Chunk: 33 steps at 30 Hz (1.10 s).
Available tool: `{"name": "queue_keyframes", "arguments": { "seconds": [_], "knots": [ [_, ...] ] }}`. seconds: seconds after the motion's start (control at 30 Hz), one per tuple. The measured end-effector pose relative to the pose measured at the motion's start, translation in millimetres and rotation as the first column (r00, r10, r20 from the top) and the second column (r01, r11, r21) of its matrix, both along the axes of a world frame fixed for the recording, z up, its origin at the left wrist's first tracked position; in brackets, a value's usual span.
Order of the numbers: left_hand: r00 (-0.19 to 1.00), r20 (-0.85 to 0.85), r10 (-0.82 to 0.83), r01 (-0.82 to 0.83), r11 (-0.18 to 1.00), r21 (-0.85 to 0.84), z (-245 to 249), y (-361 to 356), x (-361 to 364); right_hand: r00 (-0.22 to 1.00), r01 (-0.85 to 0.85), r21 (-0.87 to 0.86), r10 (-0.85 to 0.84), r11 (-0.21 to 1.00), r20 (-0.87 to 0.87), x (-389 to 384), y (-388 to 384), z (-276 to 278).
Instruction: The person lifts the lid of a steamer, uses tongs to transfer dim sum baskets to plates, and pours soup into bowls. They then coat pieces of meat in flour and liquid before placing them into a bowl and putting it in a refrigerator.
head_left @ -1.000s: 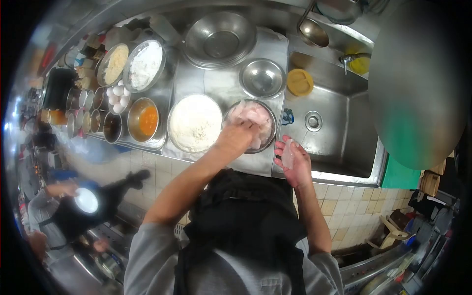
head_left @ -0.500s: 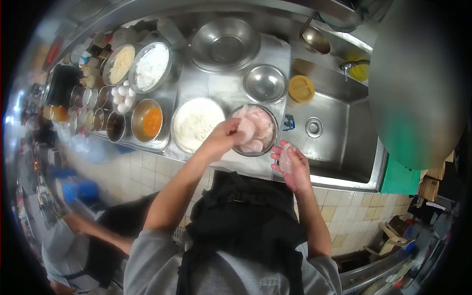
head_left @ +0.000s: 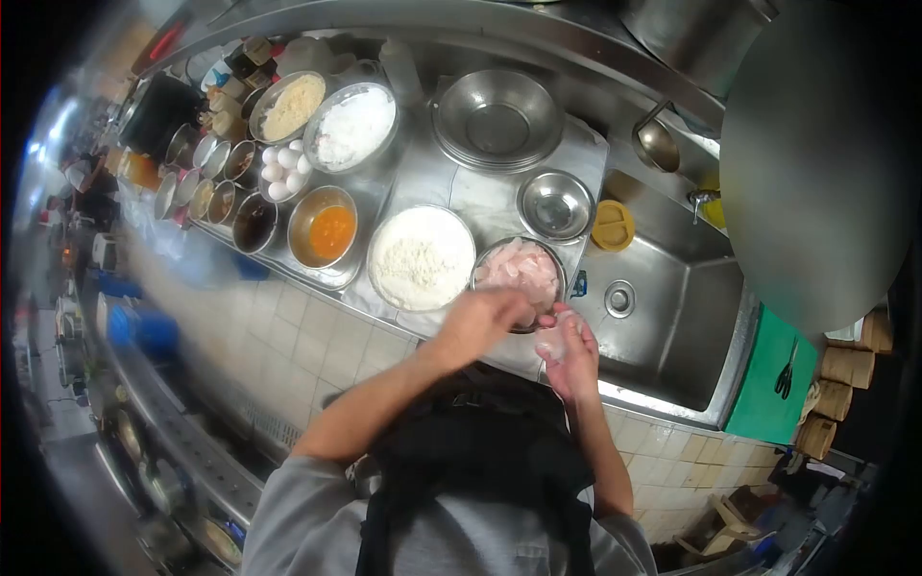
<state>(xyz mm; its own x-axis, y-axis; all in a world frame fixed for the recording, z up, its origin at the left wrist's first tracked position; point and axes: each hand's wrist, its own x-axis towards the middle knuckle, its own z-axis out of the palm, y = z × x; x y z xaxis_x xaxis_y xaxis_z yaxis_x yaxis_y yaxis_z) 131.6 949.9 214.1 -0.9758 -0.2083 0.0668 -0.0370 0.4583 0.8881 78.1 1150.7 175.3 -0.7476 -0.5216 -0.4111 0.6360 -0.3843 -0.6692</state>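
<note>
My right hand point(head_left: 576, 363) holds a slice of pale raw meat point(head_left: 554, 340) between thumb and fingers, in front of the meat bowl. My left hand point(head_left: 477, 324) is pinched at the bowl's near edge, close to the right fingertips; what sits in its fingers is blurred. Slices of the same pale raw meat point(head_left: 519, 266) fill the metal bowl point(head_left: 565, 278). Left of it stands a wide bowl of white flour point(head_left: 423, 259). Behind the meat is a smaller metal bowl point(head_left: 555, 204).
A steel sink point(head_left: 663, 336) lies to the right, with a yellow lid point(head_left: 612, 227) at its left edge. Farther left stand beaten egg point(head_left: 331, 231), whole eggs point(head_left: 281, 173) and several small pots. Black scissors point(head_left: 786, 370) lie on a green board point(head_left: 759, 389). A blurred grey shape point(head_left: 816, 173) blocks the upper right.
My left hand has moved from over the meat bowl to its near edge, next to my right hand. The view has shifted and turned. The co-worker at lower left is out of view.
</note>
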Motion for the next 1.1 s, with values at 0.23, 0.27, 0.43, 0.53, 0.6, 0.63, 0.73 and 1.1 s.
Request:
{"name": "queue_keyframes", "arguments": {
  "seconds": [0.23,0.27,0.43,0.53,0.6,0.63,0.73,1.1],
  "knots": [
    [0.971,-0.233,-0.043,-0.06,0.905,-0.42,-39,-19,-45,0.979,0.148,-0.023,-0.143,0.989,0.148,-11,21,-7],
    [0.957,-0.262,-0.126,-0.049,0.818,-0.573,-45,-12,-49,0.981,0.136,0.007,-0.136,0.991,0.137,-10,18,-1],
    [0.961,-0.13,-0.243,0.124,0.802,-0.584,-61,-8,-46,0.984,0.153,0.08,-0.159,0.985,0.083,0,20,3],
    [0.985,0.171,-0.032,0.047,0.996,-0.079,-19,-23,-50,0.979,0.189,0.119,-0.196,0.975,0.05,2,26,2],
    [0.991,0.134,0.002,0.003,1.0,-0.031,-36,-38,-52,0.981,0.188,0.129,-0.193,0.974,0.028,3,30,-1],
    [0.994,0.096,0.055,-0.057,0.998,0.024,-46,-41,-52,0.98,0.193,0.128,-0.199,0.973,0.029,3,31,-2],
    [0.995,0.057,-0.077,0.085,0.984,-0.158,-33,-23,-41,0.977,0.212,0.101,-0.214,0.972,0.01,6,31,-5],
    [0.89,0.443,-0.106,-0.077,0.923,0.377,-52,-26,-49,0.967,0.253,0.113,-0.256,0.961,0.017,13,40,-4]
  ]
}}
